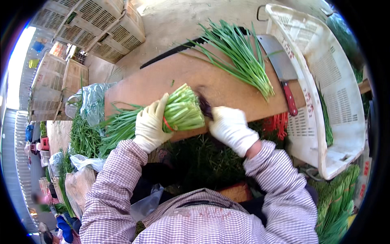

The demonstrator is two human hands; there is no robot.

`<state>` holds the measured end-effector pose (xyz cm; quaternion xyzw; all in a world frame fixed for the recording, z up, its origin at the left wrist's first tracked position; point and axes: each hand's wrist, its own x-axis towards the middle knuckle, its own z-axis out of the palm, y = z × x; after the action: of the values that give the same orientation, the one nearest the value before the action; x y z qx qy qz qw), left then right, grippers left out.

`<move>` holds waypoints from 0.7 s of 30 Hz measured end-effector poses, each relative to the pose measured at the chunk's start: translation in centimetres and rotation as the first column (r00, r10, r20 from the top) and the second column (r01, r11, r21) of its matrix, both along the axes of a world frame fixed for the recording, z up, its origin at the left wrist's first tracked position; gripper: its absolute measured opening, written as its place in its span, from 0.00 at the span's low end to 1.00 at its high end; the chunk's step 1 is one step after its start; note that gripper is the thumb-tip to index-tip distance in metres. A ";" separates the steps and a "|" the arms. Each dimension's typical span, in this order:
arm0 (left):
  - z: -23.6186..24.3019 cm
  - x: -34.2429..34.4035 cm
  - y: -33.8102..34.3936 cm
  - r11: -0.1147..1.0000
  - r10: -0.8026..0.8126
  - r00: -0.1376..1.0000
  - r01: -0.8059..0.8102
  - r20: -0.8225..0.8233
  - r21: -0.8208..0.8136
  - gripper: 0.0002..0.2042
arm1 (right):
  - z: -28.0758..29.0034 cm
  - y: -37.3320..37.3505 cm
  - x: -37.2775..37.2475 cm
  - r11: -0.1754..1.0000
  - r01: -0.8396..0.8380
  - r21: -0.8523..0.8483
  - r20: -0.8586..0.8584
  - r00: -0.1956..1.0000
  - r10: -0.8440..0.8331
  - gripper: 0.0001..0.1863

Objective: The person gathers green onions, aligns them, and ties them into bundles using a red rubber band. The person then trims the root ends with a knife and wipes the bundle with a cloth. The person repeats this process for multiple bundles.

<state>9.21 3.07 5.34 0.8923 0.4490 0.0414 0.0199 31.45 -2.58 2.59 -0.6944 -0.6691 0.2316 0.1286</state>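
My left hand (152, 124), in a cream glove, is wrapped round a bunch of garlic chives (185, 109) lying on a brown board (150, 86). A red band (166, 124) circles the bunch beside my fingers; its pale stem ends point right and its green leaves trail left. My right hand (230, 127), gloved too, is closed at those stem ends. From its fingers a dark purplish thing (204, 105) sticks out against the ends, smeared by motion. Another loose pile of chives (239, 57) rests at the board's far side, with a red-handled cleaver (282, 65) to its right.
A large white plastic crate (315, 97) stands tilted at the right. Red bands (277, 125) hang by the board's near edge. Bundled greens (335, 205) lie at lower right, loose greens (86, 134) and plastic bags (96, 101) at left. Stacked crates (97, 28) are at far left.
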 end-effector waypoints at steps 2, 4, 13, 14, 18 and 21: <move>0.2 -0.3 -0.2 1.000 -0.005 1.000 0.005 0.001 -0.017 0.52 | 1.9 -0.3 1.2 0.999 0.025 -0.049 0.004 1.000 -0.025 0.13; 0.0 -0.4 -0.3 1.000 -0.005 1.000 0.005 -0.013 -0.004 0.52 | 3.1 0.4 -0.3 0.809 0.167 0.564 -0.279 0.960 -0.004 0.14; -0.3 -0.2 -0.7 0.999 0.033 0.994 -0.029 -0.107 0.042 0.51 | 1.8 1.1 -0.4 0.845 0.232 0.482 -0.194 0.969 -0.156 0.17; -0.4 -0.3 -0.8 0.999 0.038 0.992 -0.034 -0.119 0.037 0.51 | 2.6 1.3 -1.0 0.800 0.211 0.562 -0.288 0.956 -0.050 0.19; -0.5 -0.2 -0.7 0.998 0.034 0.988 -0.025 -0.149 0.060 0.52 | -0.8 1.5 -3.8 0.872 0.132 0.471 -0.250 0.968 -0.011 0.19; 0.3 0.3 -0.9 0.999 0.036 0.988 -0.030 -0.150 0.042 0.53 | 0.3 4.0 -2.3 0.957 0.260 0.125 -0.171 0.956 -0.238 0.21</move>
<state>9.46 2.20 5.61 0.8856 0.4630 -0.0170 -0.0323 29.19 1.44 2.92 -0.7420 -0.5793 0.2169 0.2585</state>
